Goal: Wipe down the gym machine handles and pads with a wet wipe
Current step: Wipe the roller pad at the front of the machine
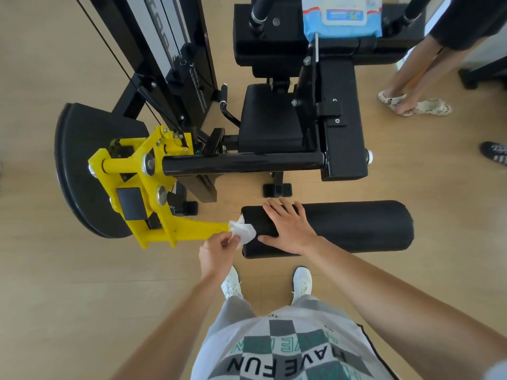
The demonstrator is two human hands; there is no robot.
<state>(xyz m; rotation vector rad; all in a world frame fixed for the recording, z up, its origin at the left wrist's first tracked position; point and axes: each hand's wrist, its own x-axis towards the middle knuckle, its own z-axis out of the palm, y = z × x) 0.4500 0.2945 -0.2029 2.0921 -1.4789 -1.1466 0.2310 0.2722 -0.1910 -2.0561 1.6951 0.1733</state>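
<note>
L grip [216,255] pinches crumpled wipe [243,231] | R grip [288,229] released, flat on cyl. pad [356,226]

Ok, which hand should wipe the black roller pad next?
Left. The left hand pinches the wet wipe, which sits at the left end of the roller pad. The right hand lies flat on the pad, holding nothing, so it probably suits steadying.
</note>
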